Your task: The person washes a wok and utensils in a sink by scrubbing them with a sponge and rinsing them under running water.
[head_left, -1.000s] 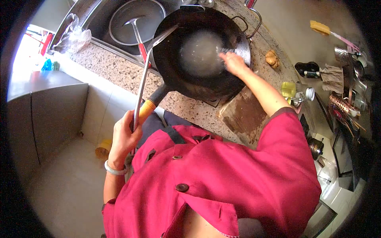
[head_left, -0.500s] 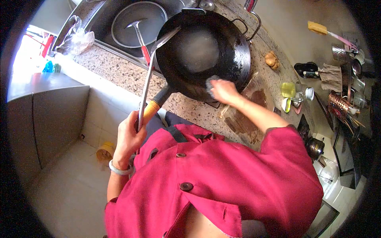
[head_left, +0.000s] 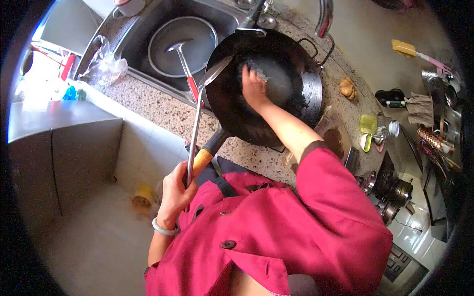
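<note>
A large black wok (head_left: 276, 130) tilts over the counter with shallow cloudy water (head_left: 280, 81) in its bowl. My left hand (head_left: 177, 191) is wrapped round its yellow-and-black handle (head_left: 202, 160) and also grips a long metal ladle (head_left: 196, 126), whose head lies over the wok's left rim. Inside the wok, at the upper left of the water, my right hand (head_left: 254, 89) presses a grey scrubbing pad (head_left: 258, 70) against the surface; the pad is partly hidden under the fingers.
Left of the wok is a sink (head_left: 133, 47) holding a round basin (head_left: 160, 29) and a red-handled utensil (head_left: 191, 84). A plastic bag (head_left: 106, 69) lies on the counter. To the right are ginger (head_left: 347, 88), a jar (head_left: 382, 127) and a cutting board (head_left: 332, 133).
My right hand has gone from the wok's right side to its near side, then to its upper left. The view has shifted, showing more of the sink and tap. My left hand keeps its grip.
</note>
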A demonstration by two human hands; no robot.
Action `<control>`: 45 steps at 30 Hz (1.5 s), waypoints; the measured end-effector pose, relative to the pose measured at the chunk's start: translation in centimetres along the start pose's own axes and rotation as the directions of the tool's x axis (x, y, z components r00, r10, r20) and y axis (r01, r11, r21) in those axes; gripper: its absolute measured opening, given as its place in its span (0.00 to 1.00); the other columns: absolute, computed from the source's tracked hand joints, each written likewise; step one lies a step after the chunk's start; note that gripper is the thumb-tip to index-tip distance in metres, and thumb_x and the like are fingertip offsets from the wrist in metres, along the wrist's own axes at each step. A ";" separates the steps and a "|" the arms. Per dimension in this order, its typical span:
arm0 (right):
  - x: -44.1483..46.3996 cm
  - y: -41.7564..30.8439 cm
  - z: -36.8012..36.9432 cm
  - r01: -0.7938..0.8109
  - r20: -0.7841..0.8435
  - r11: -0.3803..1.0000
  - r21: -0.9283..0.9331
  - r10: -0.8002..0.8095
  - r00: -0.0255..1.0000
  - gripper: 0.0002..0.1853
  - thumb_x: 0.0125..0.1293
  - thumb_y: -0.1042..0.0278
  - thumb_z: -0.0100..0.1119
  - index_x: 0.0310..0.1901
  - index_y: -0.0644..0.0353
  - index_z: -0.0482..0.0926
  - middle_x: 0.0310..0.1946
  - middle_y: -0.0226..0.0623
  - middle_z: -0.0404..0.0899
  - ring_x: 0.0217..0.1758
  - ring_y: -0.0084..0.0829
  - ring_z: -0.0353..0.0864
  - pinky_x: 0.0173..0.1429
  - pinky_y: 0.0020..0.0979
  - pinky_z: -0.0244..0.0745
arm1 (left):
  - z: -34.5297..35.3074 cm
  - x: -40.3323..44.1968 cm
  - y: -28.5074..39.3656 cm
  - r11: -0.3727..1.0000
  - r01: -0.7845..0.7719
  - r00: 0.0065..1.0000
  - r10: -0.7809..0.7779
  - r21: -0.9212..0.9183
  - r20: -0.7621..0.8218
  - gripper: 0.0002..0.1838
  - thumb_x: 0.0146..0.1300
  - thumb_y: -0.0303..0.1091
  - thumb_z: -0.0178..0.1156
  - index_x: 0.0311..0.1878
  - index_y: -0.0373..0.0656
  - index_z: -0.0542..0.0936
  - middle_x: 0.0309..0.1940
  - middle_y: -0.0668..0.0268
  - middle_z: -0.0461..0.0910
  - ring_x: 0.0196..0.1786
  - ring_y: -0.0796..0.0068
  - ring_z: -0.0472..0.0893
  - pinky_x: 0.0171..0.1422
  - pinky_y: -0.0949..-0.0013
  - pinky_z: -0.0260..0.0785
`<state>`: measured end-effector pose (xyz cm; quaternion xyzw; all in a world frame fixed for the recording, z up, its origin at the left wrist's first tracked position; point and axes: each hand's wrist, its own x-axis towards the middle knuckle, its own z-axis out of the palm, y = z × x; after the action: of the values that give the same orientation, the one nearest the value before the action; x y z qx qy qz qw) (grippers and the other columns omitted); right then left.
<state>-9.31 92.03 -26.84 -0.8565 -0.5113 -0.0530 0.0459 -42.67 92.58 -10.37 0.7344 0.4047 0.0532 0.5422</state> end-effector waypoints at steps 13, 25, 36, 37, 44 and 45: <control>-7.7 14.7 -11.1 -0.057 0.178 0.987 -0.148 0.083 0.981 0.20 0.49 0.79 0.51 0.47 0.60 0.67 0.31 0.47 0.70 0.37 0.45 0.74 0.37 0.42 0.72 | -1.1 0.3 1.2 1.000 -0.021 0.993 0.019 0.017 0.117 0.21 0.44 0.23 0.51 0.46 0.36 0.72 0.27 0.55 0.73 0.28 0.62 0.75 0.35 0.68 0.67; 8.3 7.3 -2.4 -0.268 -0.003 0.910 0.317 0.283 0.959 0.24 0.51 0.73 0.55 0.51 0.57 0.62 0.47 0.49 0.67 0.48 0.51 0.70 0.46 0.43 0.69 | -1.3 0.0 2.0 0.999 0.000 0.993 -0.005 0.040 0.120 0.24 0.44 0.25 0.53 0.50 0.37 0.70 0.44 0.52 0.74 0.48 0.56 0.74 0.52 0.64 0.65; 0.9 2.1 -11.8 -0.089 -0.345 0.826 0.557 0.328 0.880 0.24 0.48 0.73 0.57 0.49 0.63 0.65 0.43 0.45 0.72 0.48 0.46 0.72 0.53 0.36 0.65 | -7.1 1.5 0.0 0.918 -0.390 0.918 0.381 0.071 0.111 0.20 0.44 0.26 0.52 0.46 0.35 0.71 0.38 0.53 0.73 0.41 0.57 0.75 0.46 0.63 0.67; -0.5 1.0 -11.1 -0.192 -0.295 0.816 0.545 0.401 0.867 0.23 0.49 0.75 0.55 0.50 0.60 0.64 0.43 0.44 0.72 0.47 0.46 0.72 0.50 0.37 0.66 | -8.0 1.8 -0.4 0.934 -0.354 0.925 0.344 0.042 0.161 0.19 0.45 0.26 0.52 0.45 0.36 0.71 0.36 0.53 0.74 0.39 0.57 0.75 0.44 0.63 0.68; -3.1 -2.2 -14.0 -0.406 -0.145 0.791 0.458 0.517 0.844 0.19 0.51 0.76 0.52 0.47 0.57 0.65 0.41 0.44 0.73 0.44 0.44 0.73 0.47 0.38 0.66 | -15.4 2.4 -4.1 0.914 -0.407 0.870 0.386 0.004 0.305 0.14 0.46 0.28 0.52 0.40 0.39 0.72 0.29 0.54 0.73 0.32 0.55 0.75 0.36 0.61 0.67; -2.3 -3.4 -15.1 -0.363 -0.294 0.819 0.445 0.516 0.805 0.19 0.51 0.74 0.54 0.47 0.59 0.65 0.40 0.45 0.74 0.43 0.43 0.74 0.47 0.36 0.67 | -16.2 3.1 -4.5 0.883 -0.469 0.841 0.444 0.006 0.310 0.14 0.47 0.28 0.52 0.40 0.39 0.72 0.28 0.54 0.73 0.32 0.55 0.74 0.36 0.60 0.67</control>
<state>-14.07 89.65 -12.14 -0.8988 -0.2746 -0.1185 0.3204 -51.40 107.24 -8.69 0.8305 0.1329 0.0523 0.5384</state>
